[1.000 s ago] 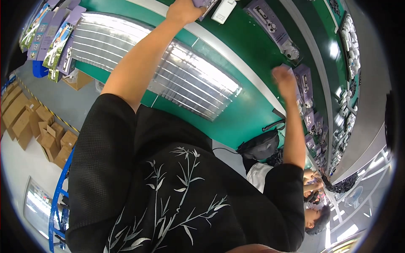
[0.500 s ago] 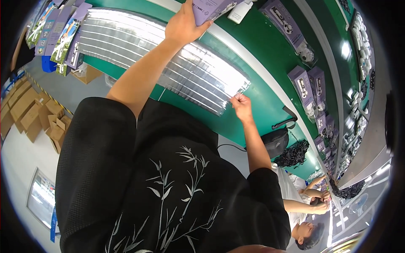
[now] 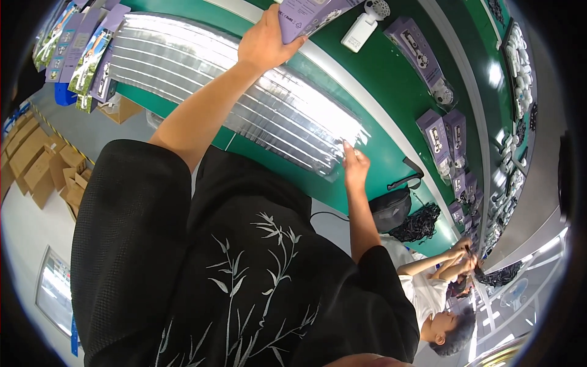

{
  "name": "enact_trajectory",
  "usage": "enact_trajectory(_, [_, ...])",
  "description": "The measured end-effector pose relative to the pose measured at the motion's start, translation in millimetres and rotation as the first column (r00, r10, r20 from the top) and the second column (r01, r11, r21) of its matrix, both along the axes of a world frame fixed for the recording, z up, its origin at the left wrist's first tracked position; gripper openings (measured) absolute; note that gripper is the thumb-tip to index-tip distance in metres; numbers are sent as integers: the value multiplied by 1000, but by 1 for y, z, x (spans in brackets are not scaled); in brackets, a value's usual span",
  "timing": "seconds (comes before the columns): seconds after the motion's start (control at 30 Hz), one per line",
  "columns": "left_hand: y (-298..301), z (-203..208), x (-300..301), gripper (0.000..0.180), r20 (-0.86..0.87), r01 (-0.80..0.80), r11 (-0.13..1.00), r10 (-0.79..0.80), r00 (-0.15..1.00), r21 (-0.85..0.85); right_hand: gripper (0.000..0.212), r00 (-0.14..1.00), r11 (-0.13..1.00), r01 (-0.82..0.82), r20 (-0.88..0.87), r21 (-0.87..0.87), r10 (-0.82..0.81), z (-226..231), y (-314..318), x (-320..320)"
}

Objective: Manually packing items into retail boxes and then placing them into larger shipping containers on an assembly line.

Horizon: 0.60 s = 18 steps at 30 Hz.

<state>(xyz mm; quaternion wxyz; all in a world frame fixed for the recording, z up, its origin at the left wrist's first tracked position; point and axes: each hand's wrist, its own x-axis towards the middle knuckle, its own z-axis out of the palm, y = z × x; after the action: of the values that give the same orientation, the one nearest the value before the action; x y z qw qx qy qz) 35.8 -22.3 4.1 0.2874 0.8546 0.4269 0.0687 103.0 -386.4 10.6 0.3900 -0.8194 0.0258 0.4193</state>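
Observation:
My left hand (image 3: 264,41) grips the lower end of a purple printed box (image 3: 299,17), which runs out of view at the top edge. Below that wrist lies a wide stack of shiny clear plastic strips (image 3: 183,52) with pale parallel lines, partly hidden by my left forearm. At the stack's right end, my right hand (image 3: 356,165) has its fingers drawn together against the plastic edge. What sits between those fingertips is too small to make out. Just right of the purple box, a white device (image 3: 361,33) with a round perforated head lies on the green belt.
Purple boxes (image 3: 416,55) with clear fronts lie along the belt. More printed cartons (image 3: 79,46) stand at the far left, above brown cardboard boxes (image 3: 36,165). A black pouch (image 3: 391,211) and a heap of black cords (image 3: 417,223) lie at right, near a co-worker (image 3: 437,306).
The white device and the boxes on the belt have shifted down and right, showing the device's round head. My right hand has moved slightly down; my left keeps its hold on the purple box.

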Motion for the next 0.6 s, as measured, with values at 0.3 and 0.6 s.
enact_trajectory(0.3, [6,-7,-12,78,71,24,999,-22,997,-32,44,746,976,-217,643,-12,174,4,58,167])
enact_trajectory(0.6, [7,-21,-11,62,330,37,957,-136,934,289,37,-748,39,-516,473,-855,466,-52,239,241])
